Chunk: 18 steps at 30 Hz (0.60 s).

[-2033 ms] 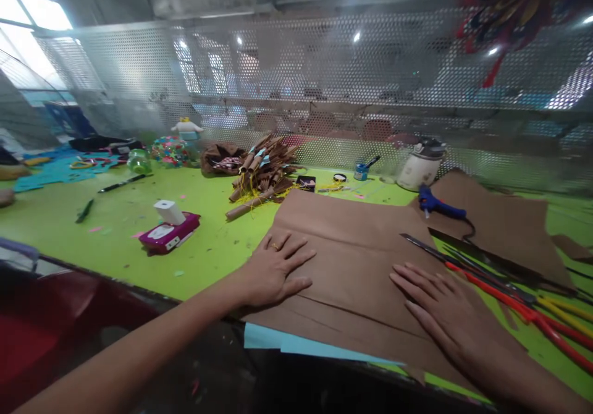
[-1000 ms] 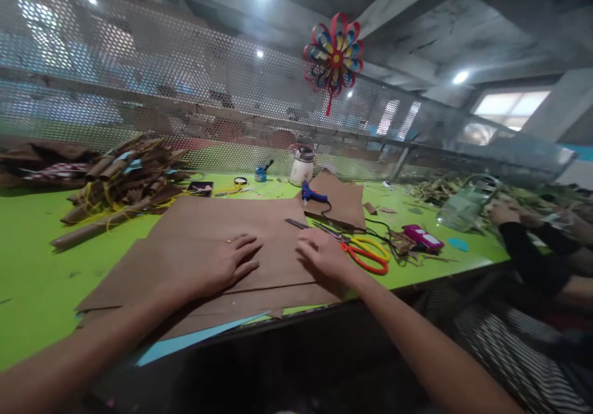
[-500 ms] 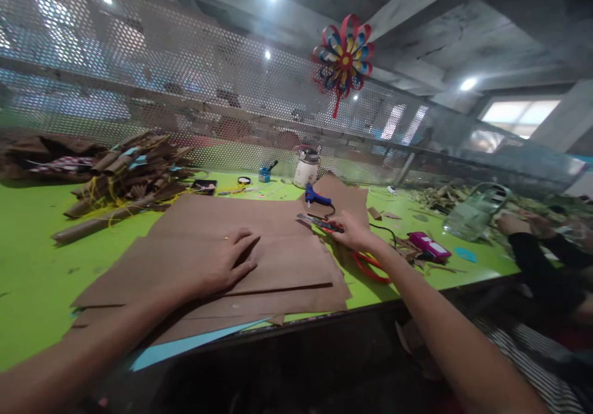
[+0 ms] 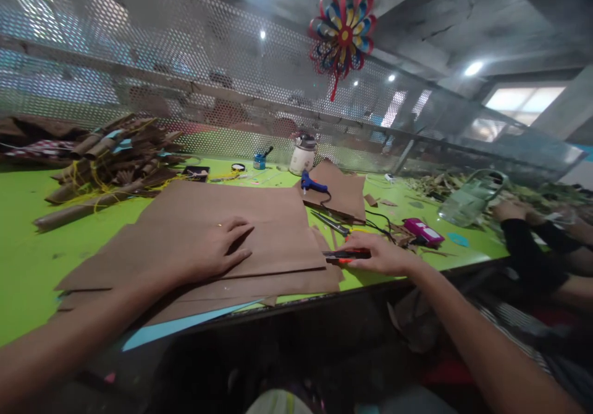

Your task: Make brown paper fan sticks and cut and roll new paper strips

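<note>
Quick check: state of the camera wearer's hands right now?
Left hand: open, holding nothing, resting on stacked brown paper sheets.
Right hand: closed around red-handled metal scissors.

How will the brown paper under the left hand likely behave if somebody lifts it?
The brown paper likely bends, since its edges look thin. Its layers may slip apart, because they lie unevenly stacked. It seems unlikely to roll, lying flat under the left hand.

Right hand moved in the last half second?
Yes. The right hand has moved rightward and toward the person's body, farther from the blue glue gun.
</note>
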Each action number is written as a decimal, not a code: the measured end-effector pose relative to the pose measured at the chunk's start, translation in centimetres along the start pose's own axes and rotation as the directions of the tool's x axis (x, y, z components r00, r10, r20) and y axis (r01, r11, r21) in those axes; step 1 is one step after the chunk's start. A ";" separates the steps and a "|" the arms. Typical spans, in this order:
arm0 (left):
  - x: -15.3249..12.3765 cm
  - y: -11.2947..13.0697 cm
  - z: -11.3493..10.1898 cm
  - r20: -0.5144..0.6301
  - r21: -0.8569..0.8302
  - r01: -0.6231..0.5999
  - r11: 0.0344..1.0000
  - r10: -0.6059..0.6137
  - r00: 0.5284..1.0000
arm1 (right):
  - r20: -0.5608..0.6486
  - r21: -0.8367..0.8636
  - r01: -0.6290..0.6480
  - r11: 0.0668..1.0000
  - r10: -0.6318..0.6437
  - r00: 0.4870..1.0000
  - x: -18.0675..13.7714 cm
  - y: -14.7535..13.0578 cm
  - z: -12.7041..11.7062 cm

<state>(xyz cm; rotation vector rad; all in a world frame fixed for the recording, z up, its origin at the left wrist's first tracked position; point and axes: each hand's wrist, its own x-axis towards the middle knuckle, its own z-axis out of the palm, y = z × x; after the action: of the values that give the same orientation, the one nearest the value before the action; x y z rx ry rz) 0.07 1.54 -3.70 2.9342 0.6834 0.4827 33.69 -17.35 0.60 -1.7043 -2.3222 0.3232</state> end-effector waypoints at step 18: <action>0.8 0.6 -0.3 0.088 0.136 -0.214 0.967 0.204 0.975 | -0.101 0.067 0.048 0.997 -0.041 0.994 -2.8 -0.3 1.9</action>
<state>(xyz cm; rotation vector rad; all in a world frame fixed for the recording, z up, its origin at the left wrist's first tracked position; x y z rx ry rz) 0.90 1.32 -3.12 3.1613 0.4179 0.3536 33.66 -20.14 -1.25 -1.5966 -2.2477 0.2999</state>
